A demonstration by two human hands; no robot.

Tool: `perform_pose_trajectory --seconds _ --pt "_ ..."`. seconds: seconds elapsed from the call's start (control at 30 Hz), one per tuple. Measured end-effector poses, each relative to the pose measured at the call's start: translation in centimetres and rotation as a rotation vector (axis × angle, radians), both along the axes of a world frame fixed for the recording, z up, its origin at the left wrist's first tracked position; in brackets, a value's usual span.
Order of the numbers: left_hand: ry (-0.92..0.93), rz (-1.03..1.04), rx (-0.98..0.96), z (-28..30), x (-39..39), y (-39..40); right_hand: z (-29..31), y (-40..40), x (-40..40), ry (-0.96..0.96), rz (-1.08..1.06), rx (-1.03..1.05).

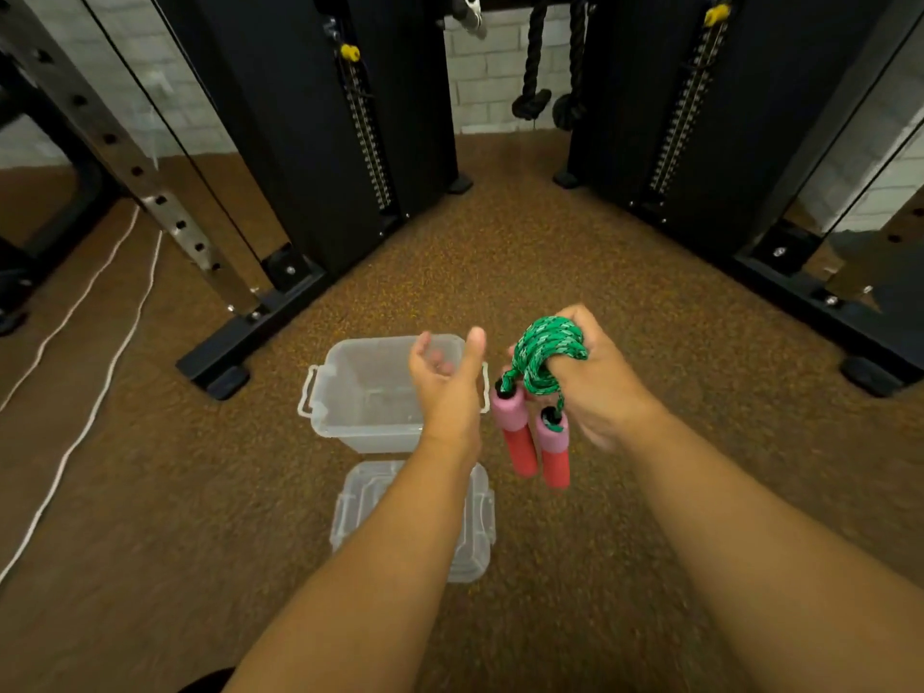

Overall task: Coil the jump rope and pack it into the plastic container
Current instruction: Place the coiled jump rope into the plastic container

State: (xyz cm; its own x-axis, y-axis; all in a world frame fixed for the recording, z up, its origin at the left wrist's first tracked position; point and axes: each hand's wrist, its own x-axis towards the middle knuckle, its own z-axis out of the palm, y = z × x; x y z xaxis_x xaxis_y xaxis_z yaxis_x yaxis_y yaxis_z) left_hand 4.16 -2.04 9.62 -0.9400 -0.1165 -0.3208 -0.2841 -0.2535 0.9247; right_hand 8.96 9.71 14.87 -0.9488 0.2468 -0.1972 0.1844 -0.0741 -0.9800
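Observation:
The green jump rope is wound in a tight coil around the fingers of my right hand. Its two pink-and-red foam handles hang down side by side below that hand. My left hand is open with fingers apart, holding nothing, hovering over the right part of the clear plastic container. The container stands open on the floor, nothing visible inside. Its clear lid lies flat on the floor just in front of it, partly hidden by my left forearm.
Brown speckled floor all around. Black weight-stack towers stand behind the container on left and right, with base feet close to the box. A white cord trails over the floor at left. Thick black ropes hang at the back.

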Motion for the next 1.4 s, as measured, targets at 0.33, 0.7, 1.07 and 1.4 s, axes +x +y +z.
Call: perform_pose_trajectory --seconds 0.33,0.7,1.07,1.4 --pt "-0.654 0.229 0.175 -10.0 -3.9 -4.2 -5.7 1.8 -0.7 -0.093 0.014 -0.083" --pt "-0.615 0.300 0.252 -13.6 -6.0 -4.0 -8.4 3.0 -1.0 -0.093 0.020 -0.104" --pt "-0.354 -0.487 -0.512 -13.3 -2.2 -0.3 -2.6 7.1 0.5 -0.052 0.209 -0.248" --pt "-0.539 -0.885 -0.478 -14.4 4.8 1.0 -5.6 7.8 2.3 -0.189 0.187 -0.310"
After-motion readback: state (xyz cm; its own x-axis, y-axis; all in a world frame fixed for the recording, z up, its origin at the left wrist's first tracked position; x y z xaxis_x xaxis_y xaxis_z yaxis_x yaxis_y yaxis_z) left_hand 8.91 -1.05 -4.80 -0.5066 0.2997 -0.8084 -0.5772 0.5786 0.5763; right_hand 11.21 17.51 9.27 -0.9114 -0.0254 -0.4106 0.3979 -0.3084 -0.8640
